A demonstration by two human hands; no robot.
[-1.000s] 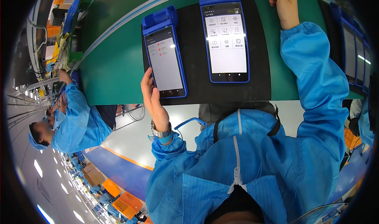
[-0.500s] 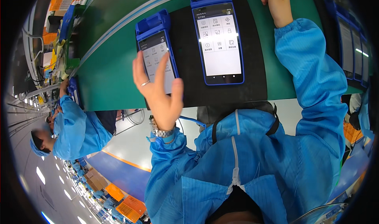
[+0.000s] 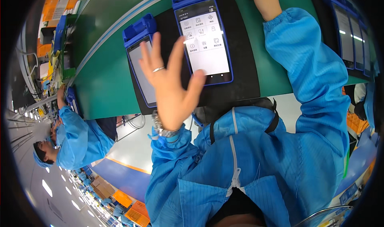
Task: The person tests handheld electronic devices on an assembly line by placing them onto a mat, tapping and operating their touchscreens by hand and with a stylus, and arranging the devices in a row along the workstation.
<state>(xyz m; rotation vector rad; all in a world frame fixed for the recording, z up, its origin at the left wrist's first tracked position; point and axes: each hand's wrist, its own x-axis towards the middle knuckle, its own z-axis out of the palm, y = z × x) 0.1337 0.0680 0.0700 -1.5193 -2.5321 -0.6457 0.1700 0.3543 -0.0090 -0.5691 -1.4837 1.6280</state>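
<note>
My left hand (image 3: pixel 172 85), with a ring and a metal watch, hovers with fingers spread over two blue handheld payment terminals. The larger-looking terminal (image 3: pixel 210 61) has a lit white screen with a grid of icons; my thumb overlaps its lower left corner. Left of it, the other terminal (image 3: pixel 140 29) shows a pale, blank-looking screen, partly behind my fingers. Both lie on a black mat (image 3: pixel 244 63). At the top edge, my right hand (image 3: pixel 267 2) is partly cut off; its visible fingers are curled, and anything in them is hidden.
More blue terminals (image 3: pixel 352 39) stand in a row on the right side of the green table (image 3: pixel 104 79). At the left, a person in blue workwear (image 3: pixel 82 131) sits by the same bench. Bins and orange papers (image 3: pixel 60 7) fill the far left.
The view has shifted, so the terminals appear further left. My left hand has moved right, toward the lit terminal. The left terminal's screen went from icons to blank-looking.
</note>
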